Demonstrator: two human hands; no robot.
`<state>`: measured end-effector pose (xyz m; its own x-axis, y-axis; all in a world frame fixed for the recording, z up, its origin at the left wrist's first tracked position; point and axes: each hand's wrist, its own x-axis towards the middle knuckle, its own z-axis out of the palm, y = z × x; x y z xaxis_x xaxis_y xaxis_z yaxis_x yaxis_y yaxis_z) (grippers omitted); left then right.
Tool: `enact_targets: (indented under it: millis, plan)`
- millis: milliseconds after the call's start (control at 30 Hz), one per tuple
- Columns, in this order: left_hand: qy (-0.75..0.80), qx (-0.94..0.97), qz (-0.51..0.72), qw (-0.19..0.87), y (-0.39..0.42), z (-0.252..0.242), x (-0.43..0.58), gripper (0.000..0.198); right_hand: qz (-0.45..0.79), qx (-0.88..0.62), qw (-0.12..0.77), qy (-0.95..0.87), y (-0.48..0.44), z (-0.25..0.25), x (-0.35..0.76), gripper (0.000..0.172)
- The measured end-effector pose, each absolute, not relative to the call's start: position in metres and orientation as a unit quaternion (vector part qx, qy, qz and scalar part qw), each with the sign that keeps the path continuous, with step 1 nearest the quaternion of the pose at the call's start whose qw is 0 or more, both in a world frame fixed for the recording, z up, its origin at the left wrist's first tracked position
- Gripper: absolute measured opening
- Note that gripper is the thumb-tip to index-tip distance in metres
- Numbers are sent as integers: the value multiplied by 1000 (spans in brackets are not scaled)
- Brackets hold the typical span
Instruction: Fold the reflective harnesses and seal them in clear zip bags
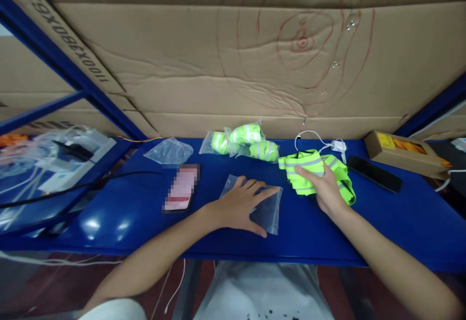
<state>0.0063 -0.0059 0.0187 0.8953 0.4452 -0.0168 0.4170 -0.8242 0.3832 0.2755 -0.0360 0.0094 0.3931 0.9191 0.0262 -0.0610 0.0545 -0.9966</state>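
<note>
My left hand point(243, 206) lies over a clear zip-lock plastic bag point(271, 213) on the blue table, its fingers spread. To the right, my right hand point(325, 186) grips a folded neon-yellow reflective strap bundle point(300, 164) with silver-grey stripes, thumb on top. More of the same yellow fabric point(337, 167) spreads behind and beside that hand, with a black strip at its edge. Several clear bags with rolled yellow reflective pieces point(245, 135) lie at the back, beyond my left hand.
A phone with a lit screen point(181, 189) lies left of my left hand, below another clear bag point(170, 151). On the right are a dark phone point(374, 174), a white charger point(338, 146) with cable, and an open cardboard box point(404, 155). Cardboard point(182, 58) stands behind the blue table point(131, 223).
</note>
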Motion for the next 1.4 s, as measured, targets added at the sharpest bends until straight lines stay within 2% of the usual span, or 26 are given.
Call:
enact_targets:
  millis: [233, 367, 533, 633, 767, 900, 967, 1033, 1100, 1200, 1300, 1400]
  plan:
    - [201, 965, 61, 159, -11, 3, 24, 126, 401, -570, 603, -388, -36, 4, 275, 63]
    - [208, 961, 85, 163, -11, -2, 30, 113, 418, -556, 602, -391, -38, 8, 270, 63]
    - [309, 929, 146, 143, -6, -1, 23, 105, 446, -541, 605, -376, -41, 17, 268, 62]
    - [363, 902, 198, 123, -1, 0, 20, 100, 464, -557, 575, -381, -43, 20, 269, 60]
    - [347, 907, 232, 56, 0, 1, 20, 102, 511, -558, 523, -391, -47, 21, 265, 61]
    - [341, 913, 224, 2, -5, 2, 21, 97, 542, -561, 472, -410, -50, 20, 260, 67]
    - [337, 918, 209, 1, -6, 3, 20, 96, 541, -561, 448, -438, -50, 19, 259, 72]
    - [329, 925, 191, 14, -5, 4, 18, 96, 523, -547, 433, -490, -51, 18, 259, 70]
    - [322, 930, 175, 37, -5, 5, 17, 100, 475, -531, 430, -555, -51, 18, 260, 57]
    - [307, 935, 161, 72, -5, 6, 18, 117, 407, -519, 421, -622, -51, 19, 258, 43]
    - [299, 938, 152, 84, -6, 6, 19, 131, 416, -514, 413, -626, -53, 20, 255, 44]
    - [306, 938, 143, 83, -9, 6, 21, 129, 438, -512, 414, -612, -54, 21, 253, 46]
